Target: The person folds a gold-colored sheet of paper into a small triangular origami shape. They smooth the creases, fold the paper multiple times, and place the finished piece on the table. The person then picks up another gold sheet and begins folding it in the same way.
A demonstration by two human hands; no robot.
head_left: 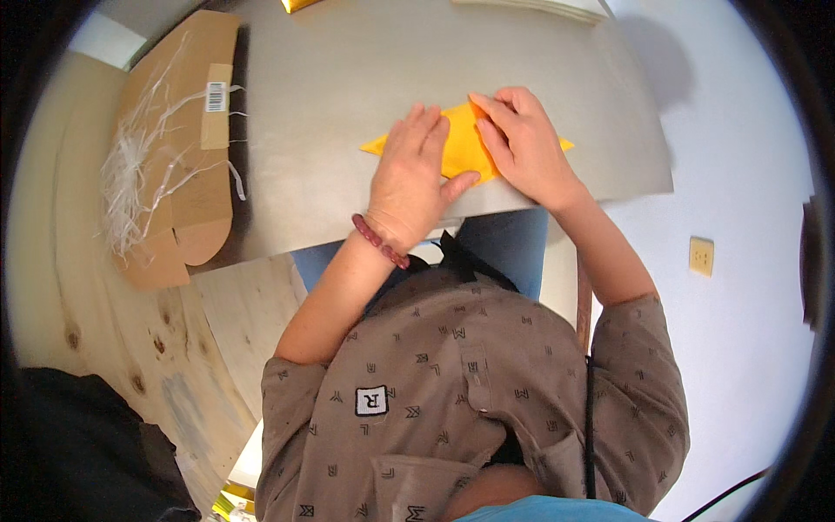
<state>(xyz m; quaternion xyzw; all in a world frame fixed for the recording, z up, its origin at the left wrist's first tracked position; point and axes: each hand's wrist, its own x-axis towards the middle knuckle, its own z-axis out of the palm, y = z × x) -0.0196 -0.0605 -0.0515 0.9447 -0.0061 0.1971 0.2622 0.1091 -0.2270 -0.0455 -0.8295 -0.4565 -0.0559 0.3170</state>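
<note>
On the grey table [339,61], close to its near edge, lies a piece of folded yellow paper [461,148] with pointed ends at left and right. My left hand [413,170] rests over its left part, fingers stretched out and thumb apart, pressing it down. At the other side, my right hand [526,148] has its fingers bent and its thumb against a fold, gripping the paper's upper right edge. Both hands cover parts of the paper, so its full outline is hidden.
Left of the table's dark edge, a brown cardboard piece [196,187] carries tangled white plastic strands [130,178]. A stack of white sheets [544,7] and a yellow item [298,3] sit at the far edge. A white wall [739,174] stands to the right.
</note>
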